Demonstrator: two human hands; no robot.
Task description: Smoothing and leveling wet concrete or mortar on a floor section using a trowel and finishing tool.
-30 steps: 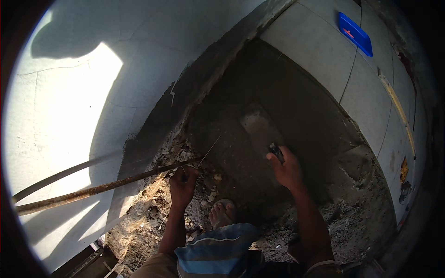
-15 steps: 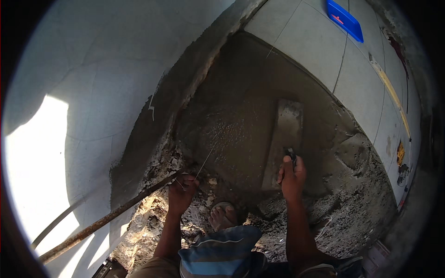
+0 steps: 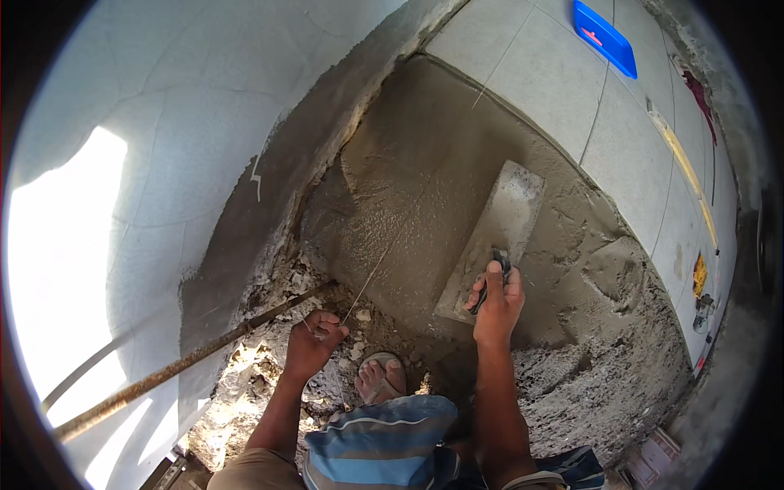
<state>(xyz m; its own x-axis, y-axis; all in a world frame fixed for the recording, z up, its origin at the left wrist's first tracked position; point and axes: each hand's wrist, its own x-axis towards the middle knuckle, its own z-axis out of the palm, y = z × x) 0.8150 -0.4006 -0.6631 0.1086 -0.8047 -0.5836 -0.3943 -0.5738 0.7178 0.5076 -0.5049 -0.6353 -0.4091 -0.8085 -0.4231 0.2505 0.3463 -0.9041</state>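
My right hand (image 3: 500,306) is wrapped round the black handle of a long rectangular plastering trowel (image 3: 513,200). Its blade lies over the wet grey mortar (image 3: 392,155), slanting from near left to far right. To the left, the closed fingers of my left hand (image 3: 313,341) pinch a thin string (image 3: 371,276). From there the string stretches taut across the mortar toward the far tiles. Close beside my left hand, a rusty metal rod (image 3: 204,372) slopes over the ground.
Large pale floor tiles (image 3: 563,98) border the mortar on the far right, carrying a blue tray (image 3: 604,37) and a yellowish strip (image 3: 682,155). A pale wall (image 3: 180,122) with a dark unpainted band rises at left. My sandaled foot (image 3: 380,378) stands on rubble; rough mortar (image 3: 596,392) lies right.
The trowel has turned clockwise, its near end swinging left, and my right hand has shifted slightly left with it. My left hand still holds the string. The picture is brighter.
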